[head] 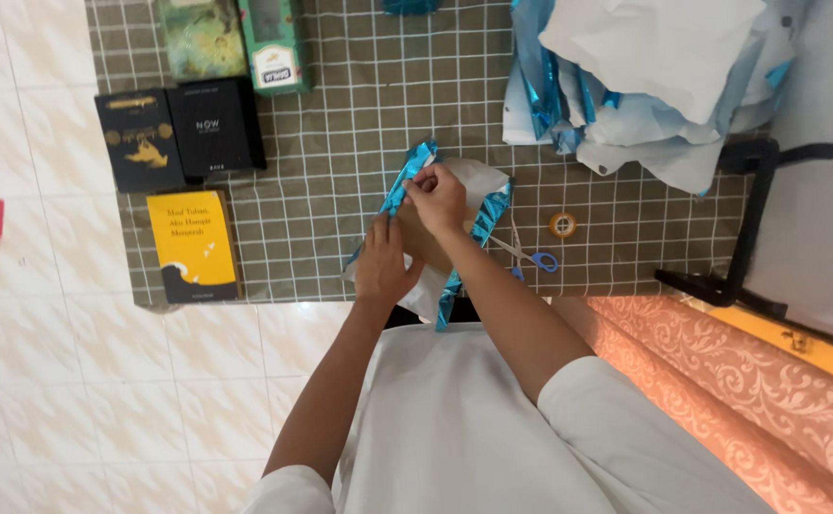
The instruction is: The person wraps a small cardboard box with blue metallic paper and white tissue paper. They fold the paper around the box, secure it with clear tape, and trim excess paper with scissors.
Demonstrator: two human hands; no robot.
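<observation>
A flat brown parcel [424, 238] lies on a checked olive mat [340, 143], wrapped partly in shiny blue paper with a white underside [481, 181]. My left hand [384, 265] presses on the parcel's near left side. At the far edge, my right hand [437, 195] pinches the blue paper fold [407, 181] with fingers closed on it. Both forearms reach out from my white sleeves.
Blue-handled scissors [530, 257] and a small roll of tape [562, 225] lie right of the parcel. Two black books [178, 133], a yellow book [193, 246] and green boxes [235, 38] sit at left. A heap of blue and white paper [654, 76] sits at right, beside a black stand [749, 228].
</observation>
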